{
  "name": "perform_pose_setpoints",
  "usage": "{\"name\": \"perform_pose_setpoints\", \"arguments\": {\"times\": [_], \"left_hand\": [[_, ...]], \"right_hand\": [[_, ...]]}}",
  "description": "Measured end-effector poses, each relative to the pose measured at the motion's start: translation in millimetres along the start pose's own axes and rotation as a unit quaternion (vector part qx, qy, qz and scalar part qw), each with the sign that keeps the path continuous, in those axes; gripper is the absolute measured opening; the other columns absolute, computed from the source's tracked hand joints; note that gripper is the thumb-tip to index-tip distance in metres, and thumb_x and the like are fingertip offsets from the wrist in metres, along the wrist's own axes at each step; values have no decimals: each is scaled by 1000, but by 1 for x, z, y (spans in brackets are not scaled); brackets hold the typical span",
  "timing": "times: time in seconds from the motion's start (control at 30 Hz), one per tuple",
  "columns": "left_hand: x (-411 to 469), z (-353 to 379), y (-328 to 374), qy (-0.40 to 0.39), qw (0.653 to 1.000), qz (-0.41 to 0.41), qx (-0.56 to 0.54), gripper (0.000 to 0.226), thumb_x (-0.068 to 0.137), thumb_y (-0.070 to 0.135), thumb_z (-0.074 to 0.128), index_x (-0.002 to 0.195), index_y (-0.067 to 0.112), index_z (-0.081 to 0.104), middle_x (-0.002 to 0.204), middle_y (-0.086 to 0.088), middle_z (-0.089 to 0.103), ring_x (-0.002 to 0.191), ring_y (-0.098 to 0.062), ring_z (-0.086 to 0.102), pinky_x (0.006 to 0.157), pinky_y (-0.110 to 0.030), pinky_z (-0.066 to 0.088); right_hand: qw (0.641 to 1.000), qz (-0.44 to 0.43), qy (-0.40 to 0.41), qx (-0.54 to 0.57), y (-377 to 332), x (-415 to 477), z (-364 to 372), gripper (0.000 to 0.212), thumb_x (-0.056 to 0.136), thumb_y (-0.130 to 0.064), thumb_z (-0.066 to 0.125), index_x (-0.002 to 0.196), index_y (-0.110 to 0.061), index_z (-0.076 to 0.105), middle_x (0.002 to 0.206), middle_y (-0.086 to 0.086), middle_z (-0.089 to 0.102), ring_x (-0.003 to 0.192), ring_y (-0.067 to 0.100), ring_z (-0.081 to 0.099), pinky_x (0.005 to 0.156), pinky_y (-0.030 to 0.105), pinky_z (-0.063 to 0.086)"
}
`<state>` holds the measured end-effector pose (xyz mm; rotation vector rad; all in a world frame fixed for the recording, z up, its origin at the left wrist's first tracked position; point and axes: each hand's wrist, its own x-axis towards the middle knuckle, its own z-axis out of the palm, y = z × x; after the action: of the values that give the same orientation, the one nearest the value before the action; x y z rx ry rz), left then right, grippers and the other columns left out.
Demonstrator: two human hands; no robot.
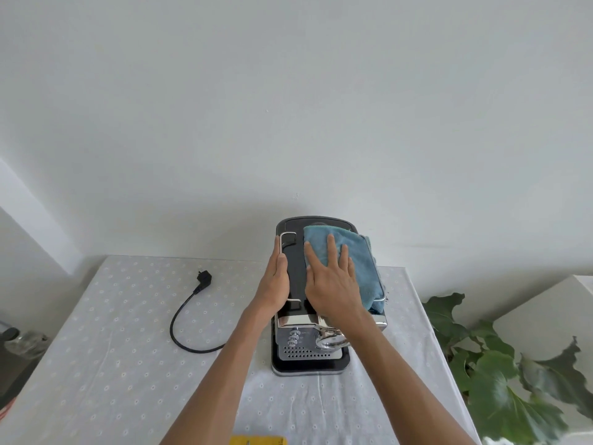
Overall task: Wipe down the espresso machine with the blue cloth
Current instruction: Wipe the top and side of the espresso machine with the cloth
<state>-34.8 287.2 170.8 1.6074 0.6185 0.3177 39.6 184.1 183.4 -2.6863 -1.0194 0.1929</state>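
The black and chrome espresso machine [296,261] stands on the table against the wall, seen from above. A folded blue cloth [362,261] lies flat on the right half of its top. My right hand [330,284] presses down on the cloth with straight, spread fingers. My left hand [276,284] rests flat against the machine's left edge beside the chrome rail, fingers straight. The chrome front with knobs and the perforated drip tray [308,353] shows below my wrists.
The machine's black power cord and plug [202,281] lie unplugged on the white dotted tablecloth [112,348] to the left. A leafy green plant [500,374] stands off the table's right edge. A yellow object [258,440] peeks in at the bottom. Dark objects [12,345] sit far left.
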Motion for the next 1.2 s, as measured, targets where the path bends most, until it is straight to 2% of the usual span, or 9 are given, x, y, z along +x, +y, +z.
{"name": "perform_pose_setpoints", "arguments": {"times": [0.17, 0.3, 0.43, 0.6, 0.73, 0.83, 0.93, 1.07, 1.2], "left_hand": [[-2, -1, -1, -6, 1000, -1, -3, 49, 107, 30, 13, 155, 32, 3, 161, 18, 2, 134, 13, 7, 108, -11, 4], [-2, -1, -1, -3, 1000, 1, -4, 49, 107, 31, 14, 155, 34, 2, 161, 19, 2, 143, 6, 7, 110, -13, 4], [2, -1, -7, 4, 1000, -1, -10, 49, 107, 31, 15, 154, 37, 3, 160, 21, 5, 141, 8, 7, 110, -14, 4], [7, 1, -9, 1, 1000, 5, -17, 49, 107, 30, 15, 154, 34, 4, 159, 21, 5, 135, 14, 7, 109, -12, 5], [5, 0, -10, 0, 1000, 4, -18, 49, 107, 30, 15, 155, 34, 5, 160, 21, 5, 136, 14, 7, 110, -12, 4], [5, 0, -9, -4, 1000, 6, -16, 49, 107, 31, 16, 155, 35, 5, 160, 22, 6, 136, 14, 8, 111, -14, 5], [4, -1, -7, 0, 1000, 2, -14, 49, 107, 33, 16, 154, 38, 5, 159, 23, 7, 135, 13, 9, 111, -15, 5], [4, -1, -8, -1, 1000, 5, -11, 49, 107, 33, 16, 154, 37, 4, 160, 21, 5, 142, 7, 7, 113, -17, 5], [5, -2, -9, 3, 1000, 4, -7, 49, 106, 33, 15, 155, 36, 4, 160, 21, 5, 140, 9, 8, 114, -18, 5]], "right_hand": [[1000, 14, -1, 2, -3, 22, 0, 54, 108, -33, 24, 160, -33, 11, 168, 13, -11, 153, 41, -10, 125, 51, 2], [1000, -7, 4, 7, 3, -3, 2, 54, 108, -33, 23, 160, -34, 10, 168, 9, -15, 153, 39, -13, 125, 48, -2], [1000, -23, 5, 0, 7, -23, 5, 54, 108, -32, 23, 160, -36, 9, 167, 7, -18, 153, 38, -14, 124, 47, -5], [1000, 2, 22, -5, 1, 4, 5, 55, 107, -34, 23, 160, -34, 8, 168, 10, -13, 154, 40, -9, 125, 49, 0], [1000, 9, -8, -17, 0, 12, 1, 57, 107, -36, 21, 161, -31, 1, 168, 13, -13, 154, 41, -6, 125, 50, 2], [1000, 2, -26, -10, 8, 18, -11, 56, 107, -40, 22, 160, -35, 8, 168, 13, -7, 154, 40, -4, 124, 52, 4], [999, -27, -8, -26, 15, 25, -14, 56, 105, -44, 27, 159, -40, 11, 168, 13, -4, 154, 38, -8, 125, 52, -1], [999, -15, 35, 33, 19, 23, -7, 57, 105, -48, 27, 158, -44, 8, 169, 10, -6, 154, 30, -18, 126, 47, -6], [999, -12, 18, 34, 19, 26, -6, 57, 105, -46, 28, 159, -43, 6, 168, 12, -8, 153, 29, -20, 125, 46, -9]]}}
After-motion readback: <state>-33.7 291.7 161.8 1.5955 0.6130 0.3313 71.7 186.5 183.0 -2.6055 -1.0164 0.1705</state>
